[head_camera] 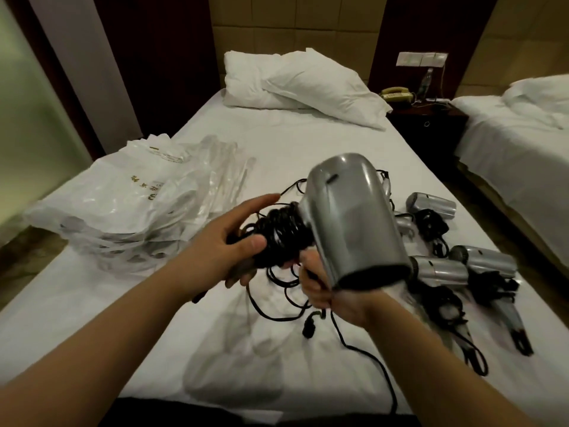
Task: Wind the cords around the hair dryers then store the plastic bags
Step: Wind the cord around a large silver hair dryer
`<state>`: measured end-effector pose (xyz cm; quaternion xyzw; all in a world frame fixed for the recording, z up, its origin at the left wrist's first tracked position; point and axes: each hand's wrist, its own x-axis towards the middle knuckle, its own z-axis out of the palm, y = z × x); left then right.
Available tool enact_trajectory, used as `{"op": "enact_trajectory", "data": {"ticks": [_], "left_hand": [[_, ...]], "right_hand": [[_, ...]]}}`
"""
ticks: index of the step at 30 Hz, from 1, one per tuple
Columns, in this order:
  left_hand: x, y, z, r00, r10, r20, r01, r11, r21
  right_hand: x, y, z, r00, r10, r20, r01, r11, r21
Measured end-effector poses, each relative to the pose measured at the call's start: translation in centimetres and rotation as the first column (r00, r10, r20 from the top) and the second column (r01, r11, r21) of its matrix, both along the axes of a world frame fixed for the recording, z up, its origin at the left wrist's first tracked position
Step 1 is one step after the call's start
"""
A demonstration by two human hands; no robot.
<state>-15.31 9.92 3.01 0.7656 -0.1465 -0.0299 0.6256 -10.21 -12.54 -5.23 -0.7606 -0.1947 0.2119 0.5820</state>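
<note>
Two hands hold one hair dryer point(354, 217) above the bed point(308, 137). Left hand point(234, 241) grips its cord-wound handle point(277, 235); right hand point(320, 285) pinches the cord point(363, 352). Plastic bags point(129, 204) lie left of the dryer.

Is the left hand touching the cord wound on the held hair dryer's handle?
Touching. The head view shows the left hand with its thumb pressed on the wound cord.

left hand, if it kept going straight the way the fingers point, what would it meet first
The left hand grips the cord-wound handle, fingers pointing up and right. Straight on, it would likely first meet the grey body of the held hair dryer, though depth is uncertain from a single view.
</note>
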Motion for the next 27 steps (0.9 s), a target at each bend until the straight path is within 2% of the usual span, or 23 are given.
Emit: {"op": "enact_trajectory", "data": {"ticks": [1, 2, 4, 7, 10, 12, 14, 16, 19, 21, 23, 24, 25, 27], "left_hand": [[0.2, -0.1, -0.2, 0.999, 0.052, 0.001, -0.052, 0.998, -0.026], [0.3, -0.4, -0.3, 0.994, 0.111, 0.003, -0.111, 0.993, -0.039], [0.5, -0.8, -0.7, 0.972, 0.234, 0.009, -0.234, 0.972, -0.008], [1.0, -1.1, -1.8, 0.917, 0.395, 0.054, -0.399, 0.907, 0.139], [1.4, -0.5, -2.6, 0.881, 0.447, 0.155, -0.472, 0.81, 0.349], [1.7, 0.2, -3.2, 0.868, 0.419, 0.265, -0.492, 0.665, 0.562], [1.8, 0.9, -3.9, 0.869, 0.356, 0.343, -0.489, 0.514, 0.705], [1.5, 1.2, -4.3, 0.9, 0.258, 0.351, -0.435, 0.489, 0.756], [1.1, 1.0, -3.7, 0.956, 0.095, 0.277, -0.29, 0.453, 0.843], [1.0, 0.6, -3.0, 0.981, 0.005, 0.193, -0.178, 0.422, 0.889], [0.6, 0.7, -2.3, 0.991, -0.073, 0.111, -0.069, 0.432, 0.899], [0.4, 0.8, -2.1, 0.993, -0.102, 0.059, -0.004, 0.476, 0.88], [0.1, 1.1, -2.1, 0.992, -0.124, -0.005, 0.074, 0.555, 0.828], [-0.5, 1.4, -2.2, 0.972, -0.188, -0.137, 0.233, 0.767, 0.598]], "right_hand": [[-1.7, 1.7, 1.3, 0.99, 0.102, -0.095, -0.097, 0.994, 0.055], [-2.5, 2.0, 2.0, 0.984, 0.091, -0.152, -0.076, 0.992, 0.099], [-2.8, 2.1, 2.4, 0.991, 0.04, -0.125, -0.031, 0.997, 0.075], [-3.3, 2.3, 3.0, 1.0, 0.004, -0.03, -0.01, 0.985, -0.175], [-3.9, 2.6, 4.2, 0.984, 0.128, 0.127, -0.07, 0.919, -0.388], [-4.0, 2.4, 5.3, 0.953, 0.181, 0.242, -0.039, 0.869, -0.494], [-3.7, 2.1, 6.7, 0.903, 0.208, 0.375, 0.055, 0.811, -0.582], [-3.2, 1.9, 8.1, 0.843, 0.221, 0.49, 0.157, 0.77, -0.618], [-2.4, 2.2, 10.1, 0.758, 0.229, 0.611, 0.286, 0.725, -0.627], [-1.3, 2.6, 10.8, 0.677, 0.336, 0.655, 0.326, 0.661, -0.676], [-0.2, 3.0, 11.3, 0.672, 0.436, 0.598, 0.305, 0.573, -0.76], [0.4, 3.1, 11.4, 0.69, 0.474, 0.547, 0.258, 0.546, -0.797], [0.9, 3.1, 11.5, 0.726, 0.492, 0.48, 0.167, 0.551, -0.817], [1.7, 2.7, 11.6, 0.833, 0.466, 0.298, -0.093, 0.649, -0.755]]}}
